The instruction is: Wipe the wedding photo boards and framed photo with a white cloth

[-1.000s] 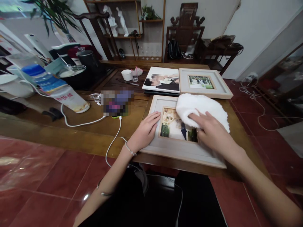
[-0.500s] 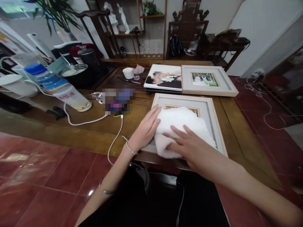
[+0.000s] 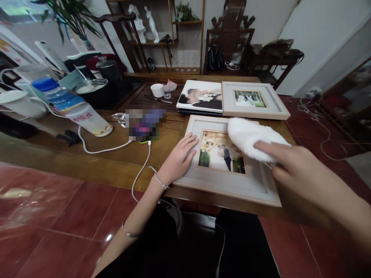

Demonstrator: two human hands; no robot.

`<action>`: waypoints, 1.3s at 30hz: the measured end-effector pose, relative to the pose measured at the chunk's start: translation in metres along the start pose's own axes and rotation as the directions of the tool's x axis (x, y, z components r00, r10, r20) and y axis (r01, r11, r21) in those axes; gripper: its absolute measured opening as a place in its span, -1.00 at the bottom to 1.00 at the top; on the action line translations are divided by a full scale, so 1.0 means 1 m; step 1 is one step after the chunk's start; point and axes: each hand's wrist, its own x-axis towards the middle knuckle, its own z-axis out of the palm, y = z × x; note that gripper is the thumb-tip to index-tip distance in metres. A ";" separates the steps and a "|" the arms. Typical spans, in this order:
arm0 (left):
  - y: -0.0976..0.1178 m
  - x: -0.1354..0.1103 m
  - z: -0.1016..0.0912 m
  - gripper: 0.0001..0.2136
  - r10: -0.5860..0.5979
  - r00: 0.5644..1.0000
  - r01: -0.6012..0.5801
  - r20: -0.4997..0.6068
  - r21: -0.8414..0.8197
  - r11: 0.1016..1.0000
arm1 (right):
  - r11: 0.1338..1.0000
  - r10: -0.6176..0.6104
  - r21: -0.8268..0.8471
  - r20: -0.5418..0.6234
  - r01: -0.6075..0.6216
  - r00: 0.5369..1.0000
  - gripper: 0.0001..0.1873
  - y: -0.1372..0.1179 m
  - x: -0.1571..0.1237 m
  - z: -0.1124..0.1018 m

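A picture frame (image 3: pixel 223 189) with a pale wood edge and a wide grey mat lies flat on the wooden table in front of me. Its small photo (image 3: pixel 216 152) of a couple shows near the middle. My left hand (image 3: pixel 183 156) rests flat on the frame's left side, fingers stretched out. In my right hand (image 3: pixel 290 162) is a white fluffy cloth (image 3: pixel 255 139), gripped over the frame's right side and covering its upper right part. Some fingers of that hand are hidden behind the cloth.
Behind the frame lie a second framed photo (image 3: pixel 278 106) and a photo panel (image 3: pixel 199 96). On the left are a clear bottle (image 3: pixel 84 116), a white cable (image 3: pixel 104 150) and a blurred-out item (image 3: pixel 146 123). A white cup (image 3: pixel 157 90) stands further back.
My right hand has lifted and moved right with the cloth, uncovering the photo. The cloth was spread over the frame's middle before. My left hand stays in nearly the same place.
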 end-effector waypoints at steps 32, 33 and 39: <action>-0.001 -0.001 0.001 -0.66 0.018 1.000 -0.019 -0.018 -0.017 1.000 | 0.968 0.087 -0.202 -0.278 -0.147 0.957 -0.50 0.040 0.050 -0.014; -0.001 -0.001 0.001 -0.66 0.021 1.000 -0.022 -0.023 -0.020 1.000 | 0.953 0.128 -0.208 -0.380 -0.219 0.916 -0.53 0.041 0.047 -0.017; -0.002 0.000 0.002 -0.67 0.024 0.999 -0.025 -0.026 -0.021 0.999 | 0.927 -0.097 -0.375 -0.307 -0.026 0.947 -0.59 0.048 0.045 0.001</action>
